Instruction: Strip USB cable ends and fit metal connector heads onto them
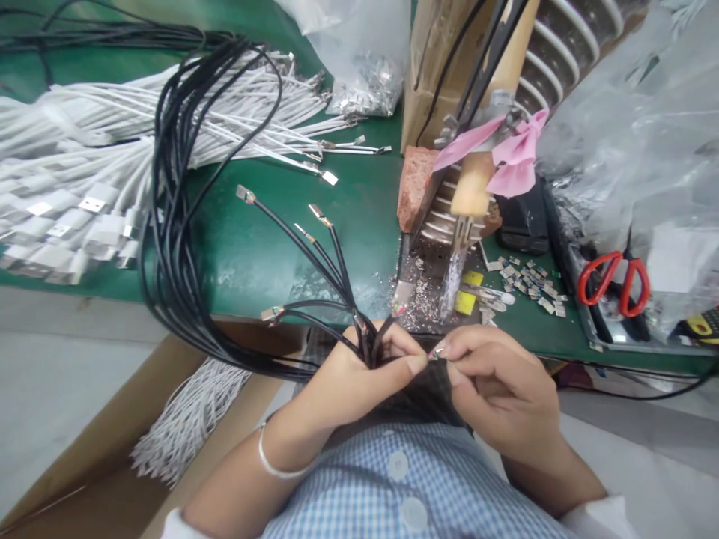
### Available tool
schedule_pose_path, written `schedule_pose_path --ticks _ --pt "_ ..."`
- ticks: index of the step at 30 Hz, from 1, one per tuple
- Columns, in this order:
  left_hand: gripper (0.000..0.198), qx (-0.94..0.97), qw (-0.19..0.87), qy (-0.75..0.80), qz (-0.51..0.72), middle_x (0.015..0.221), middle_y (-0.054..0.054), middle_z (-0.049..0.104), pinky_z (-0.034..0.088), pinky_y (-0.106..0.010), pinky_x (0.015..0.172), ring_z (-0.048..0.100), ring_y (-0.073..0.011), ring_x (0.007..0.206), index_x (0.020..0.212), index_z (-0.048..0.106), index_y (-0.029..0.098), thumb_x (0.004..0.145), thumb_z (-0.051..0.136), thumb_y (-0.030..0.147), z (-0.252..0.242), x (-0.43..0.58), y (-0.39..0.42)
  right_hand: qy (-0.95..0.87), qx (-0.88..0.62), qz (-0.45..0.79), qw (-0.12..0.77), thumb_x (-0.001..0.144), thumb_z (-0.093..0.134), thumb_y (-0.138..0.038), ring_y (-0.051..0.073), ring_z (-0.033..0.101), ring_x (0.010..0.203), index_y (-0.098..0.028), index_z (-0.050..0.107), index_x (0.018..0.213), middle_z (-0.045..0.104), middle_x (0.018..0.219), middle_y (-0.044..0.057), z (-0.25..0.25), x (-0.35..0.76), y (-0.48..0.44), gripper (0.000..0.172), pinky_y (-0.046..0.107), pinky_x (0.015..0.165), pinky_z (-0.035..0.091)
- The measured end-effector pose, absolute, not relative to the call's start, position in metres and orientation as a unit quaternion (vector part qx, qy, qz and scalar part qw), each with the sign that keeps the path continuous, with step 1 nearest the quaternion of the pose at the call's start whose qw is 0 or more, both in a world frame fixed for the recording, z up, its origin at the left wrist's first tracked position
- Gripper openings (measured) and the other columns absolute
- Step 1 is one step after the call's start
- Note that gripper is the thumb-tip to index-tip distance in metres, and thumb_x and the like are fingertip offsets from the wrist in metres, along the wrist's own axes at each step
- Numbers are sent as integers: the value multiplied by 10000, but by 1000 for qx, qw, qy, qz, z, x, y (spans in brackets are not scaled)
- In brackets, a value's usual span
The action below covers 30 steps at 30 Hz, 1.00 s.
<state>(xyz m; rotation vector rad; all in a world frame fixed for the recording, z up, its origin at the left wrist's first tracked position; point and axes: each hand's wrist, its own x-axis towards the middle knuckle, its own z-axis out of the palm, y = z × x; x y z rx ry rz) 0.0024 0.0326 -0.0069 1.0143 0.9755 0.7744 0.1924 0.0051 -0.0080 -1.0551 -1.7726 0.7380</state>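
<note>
My left hand [365, 370] is closed round several black cables [185, 247] near their ends, just past the table's front edge. Metal connectors, one of them the connector [245, 194] at the upper left, tip the cable ends that fan out above this hand. Between the fingertips of both hands lies one cable end with small coloured wires [435, 354]. My right hand [499, 382] pinches that end from the right, thumb and forefinger together. Its exact tip is partly covered by the fingers. The rest of the black bundle loops back over the table to the left.
White USB cables [95, 180] are heaped at the left. A wooden-handled soldering iron [470, 187] with a pink cloth tie stands near a brick [416, 187]. Small connector parts [528, 283] and red-handled scissors [615, 283] lie right. Below, a cardboard box [106, 427] holds white cables.
</note>
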Motion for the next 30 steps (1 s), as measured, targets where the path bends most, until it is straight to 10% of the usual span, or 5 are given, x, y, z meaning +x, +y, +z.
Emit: schedule_pose_path --ticks 30 --pt "96 452 656 475 373 614 23 572 425 -185 547 496 -89 577 724 692 151 791 715 216 1 11 38 -715 -443 225 492 778 618 -7 184 676 828 -232 612 838 656 893 33 -7 188 16 233 341 719 599"
